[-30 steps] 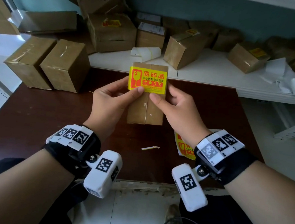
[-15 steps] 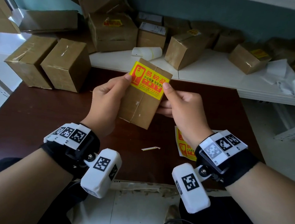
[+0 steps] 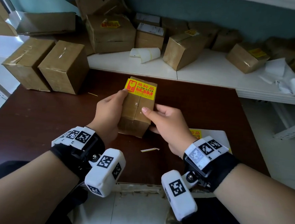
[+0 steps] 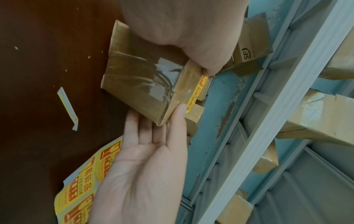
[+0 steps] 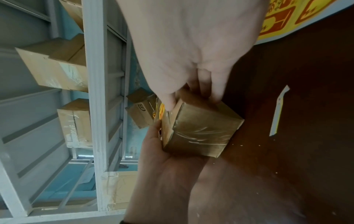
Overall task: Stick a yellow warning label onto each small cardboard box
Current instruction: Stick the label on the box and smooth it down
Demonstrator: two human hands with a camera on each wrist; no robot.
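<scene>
A small taped cardboard box [image 3: 137, 111] is held low over the brown table [image 3: 36, 120], with a yellow warning label [image 3: 141, 89] stuck across the far end of its top face. My left hand [image 3: 114, 105] grips the box's left side, thumb tip at the label's near left corner. My right hand [image 3: 158, 117] pinches the right side, thumb on top and fingers under it. The left wrist view shows the box [image 4: 138, 78] with the right hand's fingers [image 4: 145, 130] under its corner. In the right wrist view the box [image 5: 201, 130] sits between both hands.
A sheet of yellow labels [image 3: 195, 133] lies on the table under my right wrist, and a torn paper strip [image 3: 150, 149] lies near the front. Two larger boxes [image 3: 46, 65] stand at the table's left. Behind, a white shelf [image 3: 208, 72] carries several boxes and a curled roll of backing paper [image 3: 146, 54].
The box has come down from its raised, tilted position and now lies flatter. My right hand has slid off the label to the box's right side; the left thumb stays near the label.
</scene>
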